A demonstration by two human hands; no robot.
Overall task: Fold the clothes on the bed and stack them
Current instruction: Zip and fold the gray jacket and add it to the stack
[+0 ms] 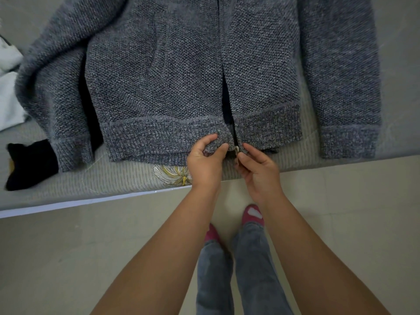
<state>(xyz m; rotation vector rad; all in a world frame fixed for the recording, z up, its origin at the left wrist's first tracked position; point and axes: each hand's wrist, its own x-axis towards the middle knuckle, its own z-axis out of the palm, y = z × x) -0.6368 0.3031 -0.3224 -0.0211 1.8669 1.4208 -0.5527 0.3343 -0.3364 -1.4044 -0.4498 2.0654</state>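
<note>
A grey-blue knitted zip cardigan [172, 71] lies flat on the bed [95, 180], front up, hem toward me, sleeves spread to both sides. Its front is parted a little above the hem. My left hand [205, 159] pinches the ribbed hem just left of the opening. My right hand [258, 169] pinches the metal zipper pull [236, 153] at the bottom of the opening, right at the bed's near edge.
A black garment [27, 164] lies at the left near the bed's edge, partly under the cardigan's sleeve. White cloth [9, 87] sits at the far left. A flower print [175, 175] shows on the sheet below the hem. I stand on a tiled floor [91, 246].
</note>
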